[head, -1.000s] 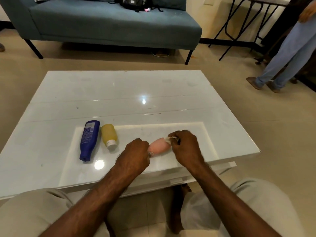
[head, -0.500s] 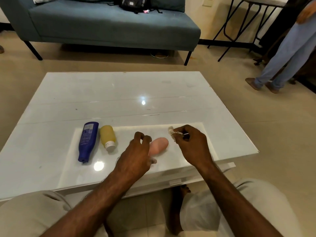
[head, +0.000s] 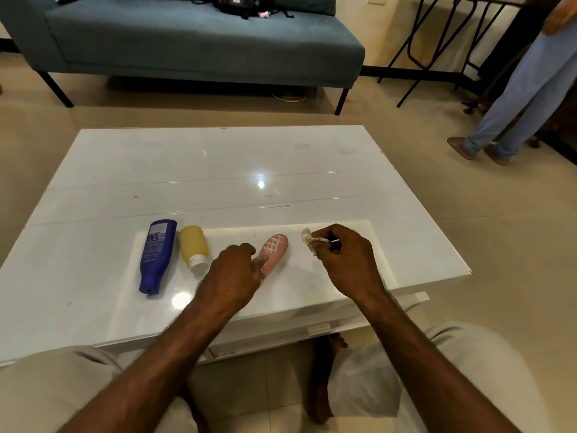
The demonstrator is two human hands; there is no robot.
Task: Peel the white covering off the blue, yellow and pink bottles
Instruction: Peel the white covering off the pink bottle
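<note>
Three bottles lie on the white table (head: pixel 218 170). The blue bottle (head: pixel 157 254) is on the left, cap toward me. Beside it lies the yellow bottle (head: pixel 194 247) with a white cap. The pink bottle (head: pixel 273 252) lies to the right and shows a white grid pattern on its far end. My left hand (head: pixel 232 275) rests at the pink bottle's near end, fingertips touching it, its fingers loosely curled. My right hand (head: pixel 345 259) is right of the bottle, pinching a crumpled piece of white covering (head: pixel 309 239) apart from the bottle.
A teal sofa (head: pixel 199 39) stands beyond the table with a black bag (head: pixel 240 3) on it. A person in blue trousers (head: pixel 527 89) stands at the far right near black metal chair legs (head: pixel 431 48). My knees are under the table's near edge.
My right hand has pulled the white covering off the pink bottle and moved right. My left hand has loosened its hold, and the bottle now lies on the table.
</note>
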